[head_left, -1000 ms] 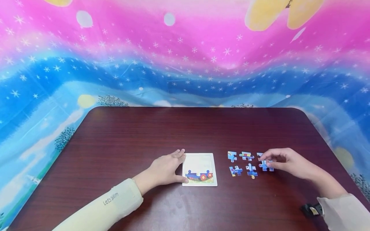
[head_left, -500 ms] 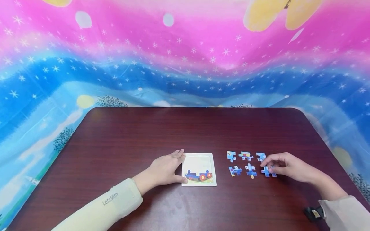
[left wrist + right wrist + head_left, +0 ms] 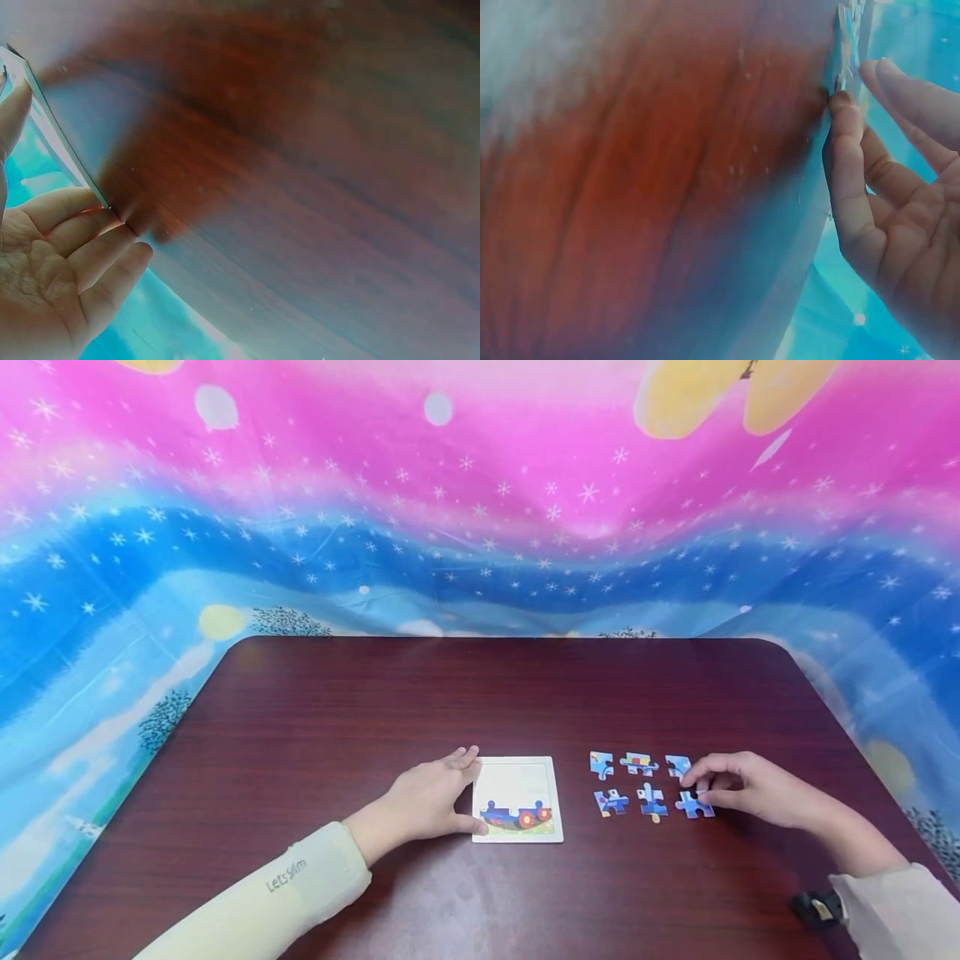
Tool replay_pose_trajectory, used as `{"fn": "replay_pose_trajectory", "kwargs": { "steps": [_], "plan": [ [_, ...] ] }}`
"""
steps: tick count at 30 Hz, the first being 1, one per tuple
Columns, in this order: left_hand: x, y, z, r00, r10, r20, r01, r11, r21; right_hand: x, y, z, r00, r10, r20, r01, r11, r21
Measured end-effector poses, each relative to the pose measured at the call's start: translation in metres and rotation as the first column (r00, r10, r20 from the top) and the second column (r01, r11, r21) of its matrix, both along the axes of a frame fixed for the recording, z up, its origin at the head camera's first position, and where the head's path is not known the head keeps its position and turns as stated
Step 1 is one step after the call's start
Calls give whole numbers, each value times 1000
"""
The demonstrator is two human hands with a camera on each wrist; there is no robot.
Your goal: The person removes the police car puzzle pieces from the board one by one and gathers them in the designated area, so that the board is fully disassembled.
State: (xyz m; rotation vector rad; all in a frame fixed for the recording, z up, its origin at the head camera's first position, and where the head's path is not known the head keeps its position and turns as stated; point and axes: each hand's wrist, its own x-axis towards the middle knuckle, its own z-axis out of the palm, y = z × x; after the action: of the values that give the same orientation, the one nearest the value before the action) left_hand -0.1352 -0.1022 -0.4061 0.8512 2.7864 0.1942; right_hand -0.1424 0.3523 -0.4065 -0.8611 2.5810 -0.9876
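A square white puzzle tray [image 3: 556,793] lies on the table; joined pieces of a blue and red vehicle picture [image 3: 517,817] fill its lower part. My left hand [image 3: 423,797] holds the tray along its left edge, thumb over the lower corner and fingers at the upper one. To the right, several loose jigsaw pieces lie in two rows. My right hand [image 3: 742,785] is over the right end of these rows. Its fingertips touch the lower right jigsaw piece [image 3: 695,806], close below the upper right jigsaw piece [image 3: 678,766]. The fingertips partly hide both pieces.
Other loose pieces include an upper left piece [image 3: 601,765], an upper middle piece [image 3: 638,765], a lower left piece [image 3: 611,802] and a lower middle piece [image 3: 652,802]. The dark wooden table [image 3: 420,702] ends at a patterned cloth [image 3: 465,527] behind.
The lower right piece has shifted slightly toward me and rightward under my right fingers. The upper right piece, mostly covered before, shows more now. My left hand and the tray have stayed put.
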Motion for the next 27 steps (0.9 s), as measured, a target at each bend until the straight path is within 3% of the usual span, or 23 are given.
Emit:
{"fn": "replay_pose_trajectory", "kwargs": {
  "steps": [7, 13, 27],
  "plan": [
    [0, 0, 1, 1000, 2, 6, -2, 1000, -2, -3, 1, 6, 998, -15, -53, 17, 999, 30],
    [0, 0, 0, 1000, 7, 8, -7, 1000, 2, -7, -14, 14, 998, -43, -45, 45, 998, 49],
    [0, 0, 2, 1000, 2, 14, -1, 1000, -1, -29, -85, 24, 999, 34, -17, -34, 999, 35]
  ]
}}
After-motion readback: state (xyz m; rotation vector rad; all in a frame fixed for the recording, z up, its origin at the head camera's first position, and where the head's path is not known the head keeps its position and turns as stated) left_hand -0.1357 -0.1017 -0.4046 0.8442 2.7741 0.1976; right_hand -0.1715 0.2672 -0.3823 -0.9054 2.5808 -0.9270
